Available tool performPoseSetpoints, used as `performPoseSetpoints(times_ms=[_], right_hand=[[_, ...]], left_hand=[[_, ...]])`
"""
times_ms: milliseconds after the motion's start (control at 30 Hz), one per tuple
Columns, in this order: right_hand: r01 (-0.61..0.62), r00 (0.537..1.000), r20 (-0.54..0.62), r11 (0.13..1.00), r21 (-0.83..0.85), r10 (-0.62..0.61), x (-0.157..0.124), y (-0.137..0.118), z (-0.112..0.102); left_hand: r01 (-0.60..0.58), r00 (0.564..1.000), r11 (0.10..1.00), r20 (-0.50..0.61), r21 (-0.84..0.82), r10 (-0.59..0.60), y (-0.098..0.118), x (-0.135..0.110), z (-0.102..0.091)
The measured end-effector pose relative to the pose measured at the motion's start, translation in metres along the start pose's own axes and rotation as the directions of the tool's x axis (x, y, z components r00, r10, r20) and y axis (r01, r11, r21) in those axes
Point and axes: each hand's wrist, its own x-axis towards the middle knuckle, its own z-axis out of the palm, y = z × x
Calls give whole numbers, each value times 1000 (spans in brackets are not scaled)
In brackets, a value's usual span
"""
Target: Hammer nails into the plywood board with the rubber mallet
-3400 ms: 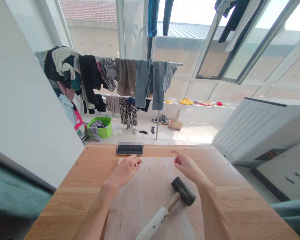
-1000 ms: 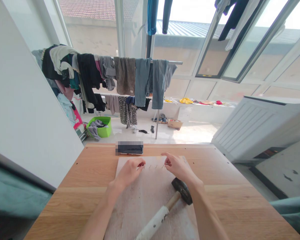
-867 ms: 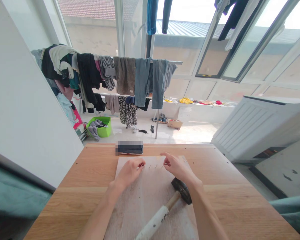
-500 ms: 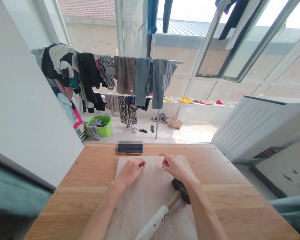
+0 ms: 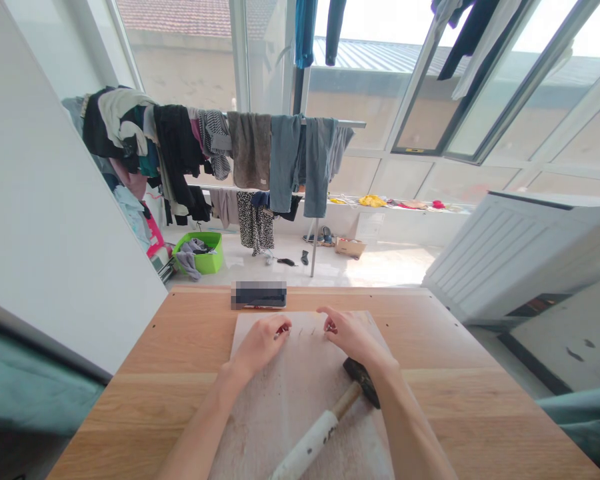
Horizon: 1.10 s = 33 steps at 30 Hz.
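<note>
A pale wooden board [image 5: 280, 400] lies before me on the wooden table. Two thin nails stand in its far part, a left nail [image 5: 301, 331] and a right nail [image 5: 313, 331], both slightly tilted. To the left of them my left hand [image 5: 261, 343] is closed in a pinch on what looks like another nail, mostly hidden by the fingers. My right hand [image 5: 350, 339] pinches a similar nail on the other side, its tip barely showing. A hammer [image 5: 330, 427] rests on the board, its black head beside my right forearm and its handle wrapped in white.
A dark phone-like object [image 5: 261, 295], partly pixelated, lies at the table's [image 5: 460, 400] far edge. Beyond stand a loaded clothes rack [image 5: 353, 125] and a green basin [image 5: 213, 257] with cloth. A white panelled cabinet [image 5: 510, 253] is on the right; a white panel [image 5: 55, 200] rises on the left.
</note>
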Motion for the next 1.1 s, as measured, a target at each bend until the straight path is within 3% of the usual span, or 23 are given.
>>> performPoseSetpoints(times_ms=[633,833,1100], right_hand=[[33,999,-31,996,82,-31,3,-3,2],[88,996,-45,987,131,-83,12,-1,16],[128,992,-42,982,137,-123,17,4,33]], left_hand=[[28,999,997,-22,-68,-30,4,1,7],[25,994,991,-106,-132,-39,13,8,15],[76,996,978,-38,-194,-85,15,10,23]])
